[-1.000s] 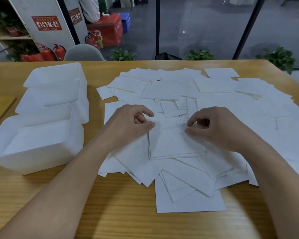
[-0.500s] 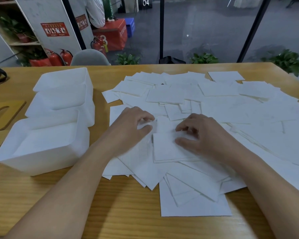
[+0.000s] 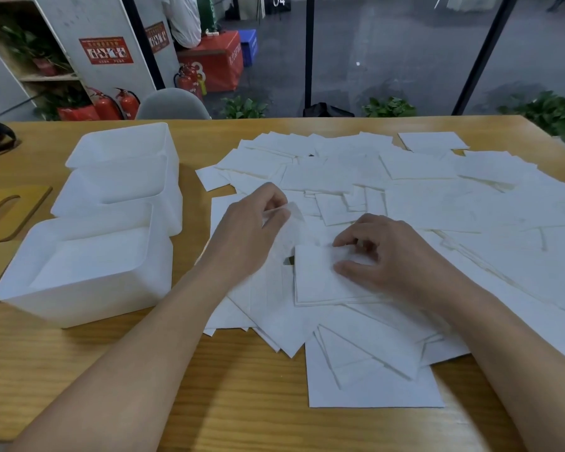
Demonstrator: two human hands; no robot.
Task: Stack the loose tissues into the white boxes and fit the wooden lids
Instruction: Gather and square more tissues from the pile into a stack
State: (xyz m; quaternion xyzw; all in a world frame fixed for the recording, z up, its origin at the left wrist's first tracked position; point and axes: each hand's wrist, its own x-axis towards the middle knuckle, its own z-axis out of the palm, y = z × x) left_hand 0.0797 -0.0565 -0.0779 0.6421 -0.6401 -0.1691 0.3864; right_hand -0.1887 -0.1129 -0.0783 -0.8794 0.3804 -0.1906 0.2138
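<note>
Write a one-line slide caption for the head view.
Left hand pinches a tissue while right hand rests on a small stack, beside white boxes.

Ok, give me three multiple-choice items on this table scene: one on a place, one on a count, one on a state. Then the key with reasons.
1. Where do the white plastic boxes stand relative to the spread of white paper tissues?
A. to its left
B. to its right
C. on top of it

2. How many white boxes are there?
A. one
B. three
C. five

3. What is the left hand doing?
A. lying flat on the bare wooden table
B. pinching a tissue
C. gripping a box

Key: 1 A, the boxes line the table's left side; 2 B, three stand in a row; 3 B, a tissue corner shows between its fingers.
</note>
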